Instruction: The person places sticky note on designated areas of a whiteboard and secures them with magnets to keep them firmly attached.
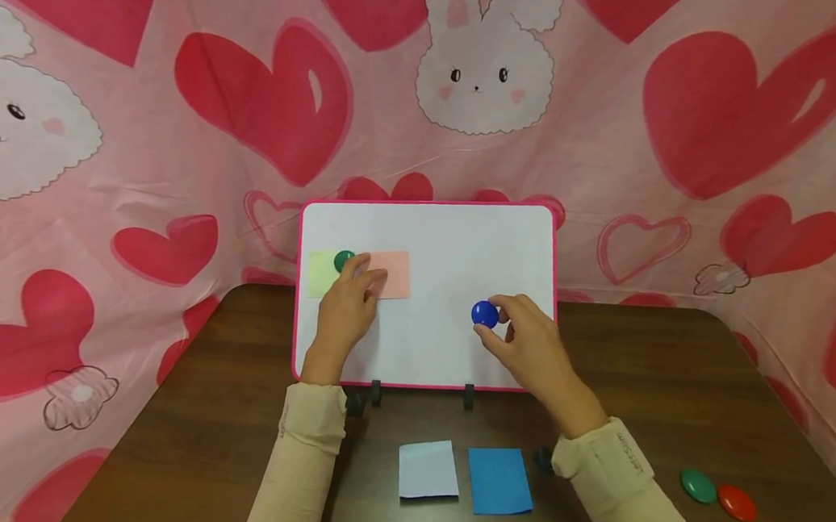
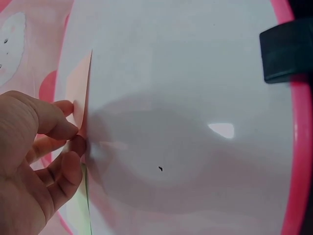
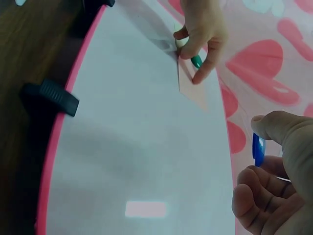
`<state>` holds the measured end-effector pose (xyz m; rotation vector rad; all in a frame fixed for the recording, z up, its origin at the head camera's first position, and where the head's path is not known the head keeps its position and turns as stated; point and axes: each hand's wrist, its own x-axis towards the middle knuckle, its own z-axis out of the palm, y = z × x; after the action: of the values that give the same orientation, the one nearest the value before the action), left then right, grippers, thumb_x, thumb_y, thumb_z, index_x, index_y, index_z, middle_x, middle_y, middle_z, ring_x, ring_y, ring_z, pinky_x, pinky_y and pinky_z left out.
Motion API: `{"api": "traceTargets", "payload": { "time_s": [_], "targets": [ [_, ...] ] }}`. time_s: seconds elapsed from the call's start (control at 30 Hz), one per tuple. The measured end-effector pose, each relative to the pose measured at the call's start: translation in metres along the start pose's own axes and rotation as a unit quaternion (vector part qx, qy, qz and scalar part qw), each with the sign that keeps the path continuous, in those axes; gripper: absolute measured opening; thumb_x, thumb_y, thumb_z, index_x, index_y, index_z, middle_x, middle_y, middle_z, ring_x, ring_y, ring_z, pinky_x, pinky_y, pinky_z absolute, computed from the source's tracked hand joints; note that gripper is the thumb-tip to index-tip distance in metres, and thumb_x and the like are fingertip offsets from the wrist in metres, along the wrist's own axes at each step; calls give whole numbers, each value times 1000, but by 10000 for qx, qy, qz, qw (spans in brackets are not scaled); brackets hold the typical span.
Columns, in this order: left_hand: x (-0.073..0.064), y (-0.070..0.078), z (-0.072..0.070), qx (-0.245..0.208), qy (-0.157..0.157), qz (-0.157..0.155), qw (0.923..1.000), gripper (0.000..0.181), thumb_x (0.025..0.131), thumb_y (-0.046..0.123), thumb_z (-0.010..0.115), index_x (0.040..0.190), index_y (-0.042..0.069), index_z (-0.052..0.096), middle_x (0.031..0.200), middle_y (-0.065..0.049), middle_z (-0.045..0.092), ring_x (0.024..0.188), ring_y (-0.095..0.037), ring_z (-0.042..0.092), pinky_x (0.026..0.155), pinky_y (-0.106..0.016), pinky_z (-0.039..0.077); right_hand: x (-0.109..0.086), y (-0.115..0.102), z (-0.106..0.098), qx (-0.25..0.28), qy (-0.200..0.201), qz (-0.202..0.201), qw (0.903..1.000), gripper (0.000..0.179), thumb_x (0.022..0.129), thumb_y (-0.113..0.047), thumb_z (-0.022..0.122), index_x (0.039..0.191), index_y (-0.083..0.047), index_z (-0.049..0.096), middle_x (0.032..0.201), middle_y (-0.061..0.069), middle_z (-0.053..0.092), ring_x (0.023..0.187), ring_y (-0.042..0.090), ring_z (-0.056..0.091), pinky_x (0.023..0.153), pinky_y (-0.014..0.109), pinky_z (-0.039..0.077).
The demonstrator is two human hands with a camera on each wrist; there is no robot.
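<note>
A pink-rimmed whiteboard (image 1: 442,335) stands upright on the table. Toward its upper left are a light green sticky note (image 1: 318,278) with a round green magnet (image 1: 343,261) on it and, beside that, a pink sticky note (image 1: 397,276). My left hand (image 1: 347,309) touches the pink note with its fingertips, fingers loosely bent; the left wrist view shows the note's edge (image 2: 82,93) standing off the board. Between thumb and forefinger, my right hand (image 1: 532,342) pinches a round blue magnet (image 1: 485,314) in front of the board's right half.
Before the board lie a pale blue sticky note (image 1: 428,470) and a bright blue one (image 1: 500,481). A green magnet (image 1: 697,486) and a red magnet (image 1: 737,503) lie at the right of the table. Dark clips (image 1: 469,396) hold the board's lower edge. A heart-patterned cloth (image 1: 368,144) hangs behind.
</note>
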<state>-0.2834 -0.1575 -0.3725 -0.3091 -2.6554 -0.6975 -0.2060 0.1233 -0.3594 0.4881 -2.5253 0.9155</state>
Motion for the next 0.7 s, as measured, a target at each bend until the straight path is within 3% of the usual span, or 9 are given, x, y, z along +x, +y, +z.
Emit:
{"api": "traceTargets", "payload": {
  "time_s": [0.27,0.53,0.7],
  "targets": [
    [0,0,-1,12,-60,-4,10000,34,96,9,66,130,13,69,151,-9,45,121,-34,58,90,-47,53,19,-16,16,48,-156,-42,9999,47,86,-19,83,125,-2,63,100,9,60,76,19,55,59,29,51],
    [0,0,-2,20,-69,-58,10000,35,96,7,65,130,15,70,151,-8,45,115,-35,60,89,-47,53,42,-24,36,-13,-134,-128,9998,46,87,-21,82,125,-3,63,104,9,61,81,19,56,68,32,56],
    [0,0,-1,61,-139,-104,9998,35,97,11,67,131,15,69,153,-7,43,121,-34,58,94,-47,51,56,-29,48,-39,-127,-192,9997,45,88,-21,81,125,-3,63,105,9,62,86,21,59,74,34,56]
  ]
}}
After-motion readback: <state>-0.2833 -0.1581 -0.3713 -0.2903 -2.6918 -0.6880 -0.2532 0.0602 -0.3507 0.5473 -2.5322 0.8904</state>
